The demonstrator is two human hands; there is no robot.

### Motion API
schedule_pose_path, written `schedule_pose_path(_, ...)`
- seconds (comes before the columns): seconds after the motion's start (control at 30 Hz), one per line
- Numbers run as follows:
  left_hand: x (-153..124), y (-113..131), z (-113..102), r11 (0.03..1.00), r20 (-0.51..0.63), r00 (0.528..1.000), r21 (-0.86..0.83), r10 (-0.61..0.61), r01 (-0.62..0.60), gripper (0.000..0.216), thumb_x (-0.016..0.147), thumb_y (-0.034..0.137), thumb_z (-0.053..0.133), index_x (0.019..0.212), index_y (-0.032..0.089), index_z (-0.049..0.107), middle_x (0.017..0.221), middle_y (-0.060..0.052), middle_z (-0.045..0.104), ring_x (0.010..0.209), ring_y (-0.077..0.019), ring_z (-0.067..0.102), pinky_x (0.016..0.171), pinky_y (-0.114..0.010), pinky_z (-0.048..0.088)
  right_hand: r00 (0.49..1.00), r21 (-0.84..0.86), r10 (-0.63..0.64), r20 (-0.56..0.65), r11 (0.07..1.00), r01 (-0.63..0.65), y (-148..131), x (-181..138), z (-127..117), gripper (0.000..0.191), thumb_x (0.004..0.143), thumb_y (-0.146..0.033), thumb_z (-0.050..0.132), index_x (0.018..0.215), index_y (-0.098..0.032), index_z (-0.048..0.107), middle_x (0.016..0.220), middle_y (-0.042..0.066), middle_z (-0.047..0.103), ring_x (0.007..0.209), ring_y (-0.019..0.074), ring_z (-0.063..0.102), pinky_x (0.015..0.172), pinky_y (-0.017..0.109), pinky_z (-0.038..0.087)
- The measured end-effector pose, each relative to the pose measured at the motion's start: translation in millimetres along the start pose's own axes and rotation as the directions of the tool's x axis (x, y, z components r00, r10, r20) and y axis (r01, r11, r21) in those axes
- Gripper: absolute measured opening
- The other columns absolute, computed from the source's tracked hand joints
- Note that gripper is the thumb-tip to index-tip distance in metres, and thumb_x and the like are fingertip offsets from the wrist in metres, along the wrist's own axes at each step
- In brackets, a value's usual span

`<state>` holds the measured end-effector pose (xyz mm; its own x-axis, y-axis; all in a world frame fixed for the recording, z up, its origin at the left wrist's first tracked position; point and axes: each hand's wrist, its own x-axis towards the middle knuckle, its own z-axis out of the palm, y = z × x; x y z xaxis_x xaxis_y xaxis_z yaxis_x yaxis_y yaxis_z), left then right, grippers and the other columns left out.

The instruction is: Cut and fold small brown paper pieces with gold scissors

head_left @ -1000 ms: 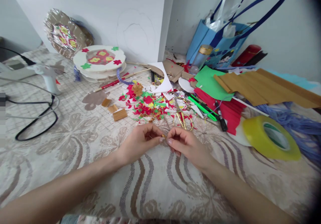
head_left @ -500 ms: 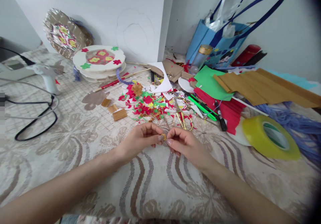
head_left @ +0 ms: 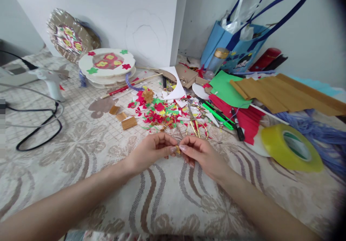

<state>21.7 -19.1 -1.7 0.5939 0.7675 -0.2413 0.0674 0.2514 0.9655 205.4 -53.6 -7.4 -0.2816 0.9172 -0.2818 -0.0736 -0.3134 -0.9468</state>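
Observation:
My left hand [head_left: 151, 152] and my right hand [head_left: 201, 155] meet fingertip to fingertip low over the patterned cloth. Between them they pinch a tiny tan piece of paper [head_left: 177, 149], with both sets of fingers curled closed on it. Just beyond my fingers lie gold-handled scissors [head_left: 196, 127] and a heap of red, green and yellow paper scraps [head_left: 158, 113].
A yellow tape roll [head_left: 293, 151] lies at the right, near brown corrugated sheets [head_left: 286, 91], red and green paper and a black marker [head_left: 238, 125]. A blue bag [head_left: 234, 48] stands at the back. Decorated plates [head_left: 106, 64], a glue gun [head_left: 51, 80] and black cable [head_left: 40, 133] occupy the left.
My fingers have shifted slightly on the small tan piece, turning it between the two hands. Nothing else on the cloth has moved.

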Motion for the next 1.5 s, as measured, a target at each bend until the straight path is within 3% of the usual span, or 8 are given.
schedule_pose_path(0.17,0.4,0.3,-0.1,1.000,-0.002,1.000,0.000,-0.001,0.001,0.017,0.076,0.025,0.064,0.088,0.014,0.059,0.077,0.000,0.061,0.070,-0.0098,0.056,0.064,-0.022,0.043,0.999,0.061,0.028,0.033,0.998,-0.030,0.0,-0.1,-1.5,0.018,0.081,-0.034,0.061,0.076,-0.018,0.056,0.060,-0.004,0.051,0.049,0.0065,0.046,0.040,0.016,0.034)
schedule_pose_path(0.43,0.6,-1.0,-0.9,0.999,0.005,0.999,0.015,0.034,-0.034,0.016,0.076,0.023,0.063,0.088,0.014,0.059,0.076,0.000,0.061,0.069,-0.0092,0.056,0.063,-0.021,0.043,0.999,0.020,0.022,0.023,1.000,-0.022,1.0,0.4,-3.1,0.013,0.079,-0.029,0.063,0.077,-0.018,0.057,0.061,-0.005,0.051,0.049,0.0059,0.045,0.040,0.015,0.035)
schedule_pose_path(0.7,-0.4,-1.1,0.5,0.996,-0.034,0.997,0.049,0.070,-0.068,0.018,0.074,0.022,0.065,0.088,0.013,0.059,0.078,-0.001,0.061,0.071,-0.0098,0.057,0.063,-0.021,0.045,0.997,-0.227,-0.074,0.011,0.971,0.075,-2.8,-2.8,-2.3,0.008,0.083,-0.025,0.056,0.080,-0.018,0.056,0.062,-0.005,0.049,0.050,0.0069,0.044,0.044,0.018,0.036)
schedule_pose_path(0.8,0.4,-1.4,0.2,0.997,-0.044,0.997,0.046,0.067,-0.065,0.017,0.075,0.024,0.064,0.087,0.013,0.059,0.079,-0.002,0.062,0.072,-0.0101,0.057,0.064,-0.021,0.045,0.980,-0.386,-0.192,-0.044,0.908,0.160,-5.8,-6.0,1.5,0.003,0.083,-0.020,0.053,0.081,-0.019,0.056,0.064,-0.004,0.051,0.053,0.0080,0.046,0.048,0.019,0.037)
schedule_pose_path(0.93,0.3,-1.0,0.7,0.991,-0.050,0.997,0.122,0.065,-0.058,0.018,0.075,0.028,0.064,0.084,0.012,0.060,0.079,-0.003,0.063,0.073,-0.0113,0.057,0.067,-0.022,0.046,0.906,-0.637,-0.418,-0.066,0.716,0.284,-7.3,-9.3,7.6,0.007,0.080,-0.012,0.052,0.078,-0.018,0.056,0.070,-0.001,0.054,0.062,0.0110,0.050,0.055,0.022,0.039)
schedule_pose_path(1.07,-0.7,-1.9,0.9,0.992,-0.022,0.998,0.112,0.056,-0.053,0.019,0.074,0.029,0.066,0.084,0.012,0.062,0.079,-0.003,0.063,0.074,-0.0118,0.058,0.068,-0.023,0.046,0.864,-0.705,-0.502,-0.015,0.619,0.348,-6.2,-10.4,10.2,0.009,0.079,-0.010,0.052,0.077,-0.018,0.056,0.070,-0.001,0.054,0.063,0.0114,0.050,0.056,0.023,0.039)
schedule_pose_path(1.5,0.8,0.5,-0.5,0.998,0.031,0.999,0.058,-0.022,0.020,0.020,0.080,0.031,0.059,0.090,0.016,0.066,0.079,-0.002,0.067,0.075,-0.0125,0.060,0.067,-0.022,0.047,0.939,-0.547,-0.332,-0.086,0.804,0.234,-4.8,-8.6,6.0,0.006,0.083,-0.016,0.051,0.080,-0.020,0.055,0.069,-0.002,0.057,0.061,0.0109,0.053,0.054,0.021,0.041)
